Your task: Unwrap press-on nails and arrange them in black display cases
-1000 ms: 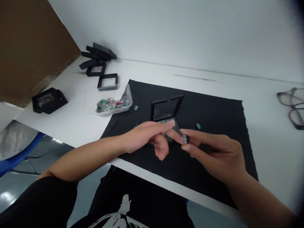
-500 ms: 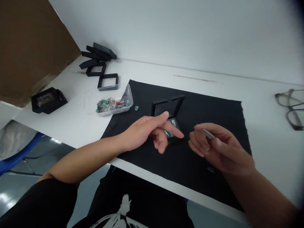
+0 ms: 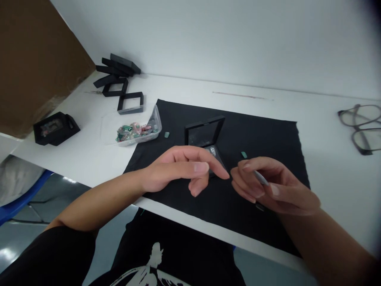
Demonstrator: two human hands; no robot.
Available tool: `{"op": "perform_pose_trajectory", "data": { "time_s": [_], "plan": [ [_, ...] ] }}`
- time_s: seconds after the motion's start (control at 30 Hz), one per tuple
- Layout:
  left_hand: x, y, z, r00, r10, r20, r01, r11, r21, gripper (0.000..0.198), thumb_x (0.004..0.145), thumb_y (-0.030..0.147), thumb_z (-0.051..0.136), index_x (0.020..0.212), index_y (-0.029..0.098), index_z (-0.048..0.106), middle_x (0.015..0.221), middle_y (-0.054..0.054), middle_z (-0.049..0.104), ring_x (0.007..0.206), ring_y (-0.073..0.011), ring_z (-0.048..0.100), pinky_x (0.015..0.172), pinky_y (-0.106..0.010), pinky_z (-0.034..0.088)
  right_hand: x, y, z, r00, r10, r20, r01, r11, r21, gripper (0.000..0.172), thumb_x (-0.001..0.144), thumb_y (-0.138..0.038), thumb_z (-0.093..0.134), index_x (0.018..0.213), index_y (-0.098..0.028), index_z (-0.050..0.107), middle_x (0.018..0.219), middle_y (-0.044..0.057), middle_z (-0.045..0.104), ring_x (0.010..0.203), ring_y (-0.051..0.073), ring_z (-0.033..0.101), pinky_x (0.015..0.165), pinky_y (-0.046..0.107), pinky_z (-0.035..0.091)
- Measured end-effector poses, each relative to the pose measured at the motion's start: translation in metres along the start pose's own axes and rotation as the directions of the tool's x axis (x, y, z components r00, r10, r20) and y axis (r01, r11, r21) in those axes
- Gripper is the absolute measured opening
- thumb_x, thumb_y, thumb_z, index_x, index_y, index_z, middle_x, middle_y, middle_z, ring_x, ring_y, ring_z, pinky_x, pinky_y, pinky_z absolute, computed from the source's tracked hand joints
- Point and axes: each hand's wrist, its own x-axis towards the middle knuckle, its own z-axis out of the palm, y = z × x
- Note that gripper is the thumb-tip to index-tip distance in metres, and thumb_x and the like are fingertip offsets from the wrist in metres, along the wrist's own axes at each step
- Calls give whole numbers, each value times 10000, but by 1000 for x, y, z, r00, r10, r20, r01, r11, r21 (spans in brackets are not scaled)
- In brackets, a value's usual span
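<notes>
My left hand (image 3: 183, 169) hovers palm-inward over the near side of a small black display case (image 3: 205, 133). Its index finger and thumb are stretched out, apart and holding nothing; the other fingers curl below. The case's clear-windowed lid stands raised, and silvery and clear pieces (image 3: 212, 151) show inside, partly covered by this hand. Between thumb and fingers of my right hand (image 3: 274, 184) is a thin silvery sliver (image 3: 261, 177), its kind unclear. A green stone chip (image 3: 244, 154) lies just beyond those fingertips. Under the hand, a small greyish piece (image 3: 259, 206) rests on the black mat (image 3: 268, 135).
A clear plastic tub (image 3: 139, 141) of pink and green stones stands left, a pale green chip (image 3: 167, 135) beside it. Black frames (image 3: 130, 102) are stacked behind. Another black case (image 3: 55, 129) sits far left, glasses (image 3: 361, 129) far right.
My left index finger and thumb have come closer together, and the hand covers more of the case. The view has shifted slightly. The green chip near my right fingertips now shows.
</notes>
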Motion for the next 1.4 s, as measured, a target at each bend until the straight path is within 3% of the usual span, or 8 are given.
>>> {"op": "perform_pose_trajectory", "data": {
  "time_s": [0.2, 0.3, 0.43, 0.53, 0.63, 0.73, 0.93, 1.4],
  "plan": [
    [0, -2, 1, 998, 65, -1, -65, 998, -1, 321, 982, 471, 590, 1003, 183, 729, 579, 3, 584, 514, -118, 513, 587, -287, 400, -3, 2, -3, 999, -21, 42, 23, 999, -42, 299, 881, -433, 764, 1179, -420, 775, 617, -59, 453, 519, 99, 423, 440, 233, 383],
    [1, -5, -2, 995, 98, 14, -98, 995, 8, 294, 977, 458, 586, 1014, 200, 723, 583, 1, 580, 527, -127, 528, 585, -291, 412, -6, -5, -4, 992, -12, -122, -17, 971, -238, 275, 855, -409, 797, 1130, -400, 800, 635, -46, 516, 555, 108, 469, 468, 252, 393],
    [5, -4, -6, 948, 281, 147, -266, 957, -115, 436, 971, 593, 423, 914, 243, 676, 480, 25, 481, 438, -141, 481, 525, -305, 425, -9, -20, -6, 819, -252, -515, -43, 869, -493, 288, 816, -299, 829, 1079, -413, 812, 668, -46, 559, 600, 121, 501, 547, 293, 428],
    [8, 3, -6, 949, 313, 36, -308, 946, -100, 415, 921, 608, 412, 810, 255, 600, 409, 50, 394, 359, -135, 393, 460, -302, 400, -9, -20, -10, 730, -398, -556, -166, 686, -709, 323, 826, -298, 821, 1130, -403, 793, 682, -50, 571, 609, 125, 505, 594, 311, 464],
    [8, 9, -3, 954, 285, -91, -287, 958, -9, 393, 872, 629, 446, 801, 258, 557, 391, 62, 360, 342, -135, 371, 452, -307, 396, -6, -8, -14, 843, -395, -365, -218, 371, -903, 297, 907, -339, 736, 1202, -354, 763, 726, -42, 603, 621, 120, 541, 601, 293, 488],
    [5, 10, -2, 963, 262, -63, -265, 964, -30, 303, 856, 547, 511, 790, 252, 535, 415, 62, 381, 368, -127, 380, 478, -301, 396, -4, 4, -17, 947, -283, -150, -81, 241, -967, 321, 968, -295, 647, 1278, -281, 729, 763, -23, 627, 620, 116, 562, 578, 273, 480],
    [1, 6, -6, 961, 275, 35, -273, 960, -65, 94, 819, 328, 541, 837, 240, 568, 507, 40, 475, 460, -131, 430, 565, -299, 414, -3, 8, -20, 982, -96, -160, -127, 286, -950, 348, 973, -347, 622, 1284, -238, 733, 703, -28, 579, 576, 120, 540, 540, 272, 453],
    [0, 1, -13, 987, 102, 122, -95, 993, -67, 178, 748, 372, 627, 871, 252, 675, 539, -12, 597, 540, -198, 573, 623, -373, 470, 6, 4, -13, 932, 137, -337, -361, 459, -812, 414, 883, -527, 687, 1182, -259, 786, 626, -40, 524, 550, 131, 479, 513, 284, 402]
  ]
}}
